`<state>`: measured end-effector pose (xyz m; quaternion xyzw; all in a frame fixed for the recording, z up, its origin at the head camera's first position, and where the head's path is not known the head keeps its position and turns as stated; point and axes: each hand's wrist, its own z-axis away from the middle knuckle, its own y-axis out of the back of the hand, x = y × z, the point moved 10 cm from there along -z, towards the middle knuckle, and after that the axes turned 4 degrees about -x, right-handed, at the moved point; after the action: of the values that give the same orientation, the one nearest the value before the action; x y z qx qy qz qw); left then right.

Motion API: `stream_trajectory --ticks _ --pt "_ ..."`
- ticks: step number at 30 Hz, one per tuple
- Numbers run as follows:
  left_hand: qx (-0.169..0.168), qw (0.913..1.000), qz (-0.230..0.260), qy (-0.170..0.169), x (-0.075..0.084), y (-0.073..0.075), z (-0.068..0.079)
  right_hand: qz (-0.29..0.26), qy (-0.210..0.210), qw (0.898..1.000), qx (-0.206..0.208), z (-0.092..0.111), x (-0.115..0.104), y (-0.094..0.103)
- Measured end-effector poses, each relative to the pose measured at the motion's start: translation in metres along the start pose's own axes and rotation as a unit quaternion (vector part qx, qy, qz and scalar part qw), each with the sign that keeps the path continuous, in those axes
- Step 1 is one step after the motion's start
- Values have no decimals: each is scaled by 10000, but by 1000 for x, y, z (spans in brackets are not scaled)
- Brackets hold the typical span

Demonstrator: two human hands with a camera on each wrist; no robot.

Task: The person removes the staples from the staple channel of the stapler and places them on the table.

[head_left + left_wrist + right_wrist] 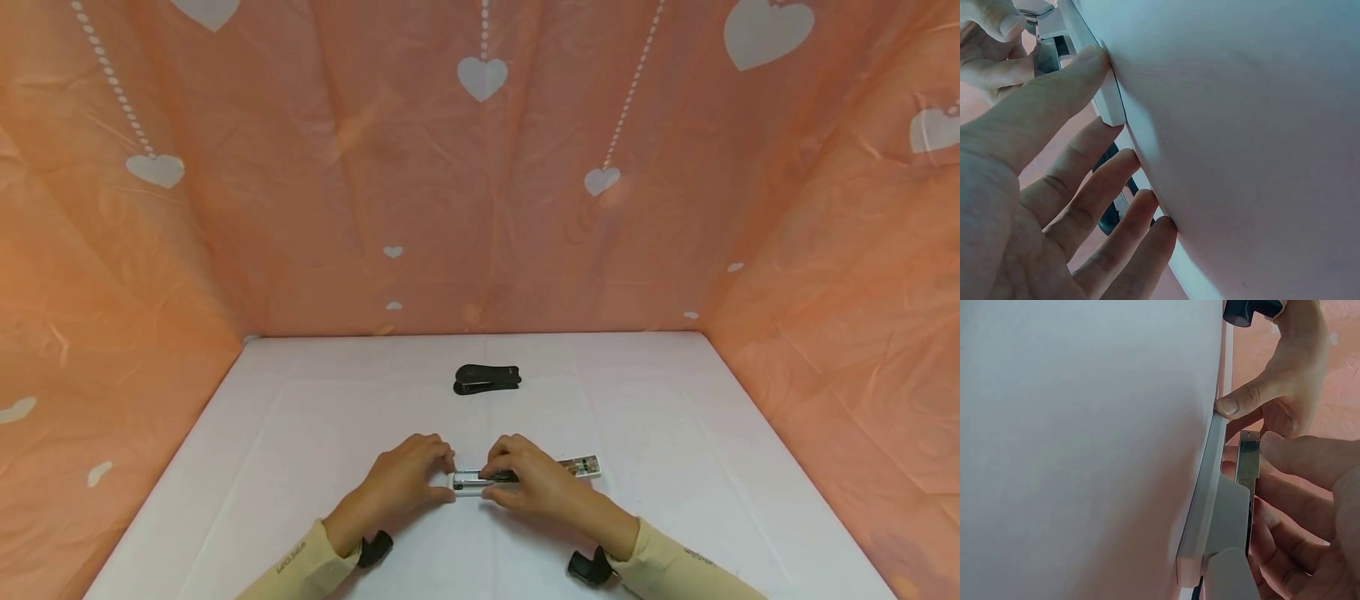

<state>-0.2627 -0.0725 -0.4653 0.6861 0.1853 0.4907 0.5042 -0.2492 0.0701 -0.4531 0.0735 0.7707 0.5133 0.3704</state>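
White stapler [471,492]: I have left hand [407,472] pinched across its end, presumably for steadiness, right hand [531,477], just beside, pinched narrowly on metal rail [1248,461].

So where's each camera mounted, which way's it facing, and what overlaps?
Head: on the head, forward and down at table, black stapler and orange backdrop; left hand, right hand and sleeves show.
Left wrist: on that wrist, toward the white device; left hand lower left, part of right hand top left.
Right wrist: on that wrist, toward the same device; right hand at right, left hand upper right.
Shared by both wrist views: white device, both hands.
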Motion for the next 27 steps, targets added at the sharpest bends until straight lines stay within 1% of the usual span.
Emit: stream_trajectory --ticks 4,12,17,23,27 --pt "46 9999 -75 -50 1 1 0 -94 -84 9999 30 -1 1 0" --pt "41 9999 -98 -71 1 1 1 -205 3 9996 189 0 0 2" --pt "33 10000 -41 -54 2 0 0 -330 -95 9992 223 1 2 2" --pt "51 9998 -135 -120 4 3 1 -510 -323 9979 242 2 6 2" --pt "56 9998 -131 -117 4 2 1 -625 -387 9970 256 1 8 3"
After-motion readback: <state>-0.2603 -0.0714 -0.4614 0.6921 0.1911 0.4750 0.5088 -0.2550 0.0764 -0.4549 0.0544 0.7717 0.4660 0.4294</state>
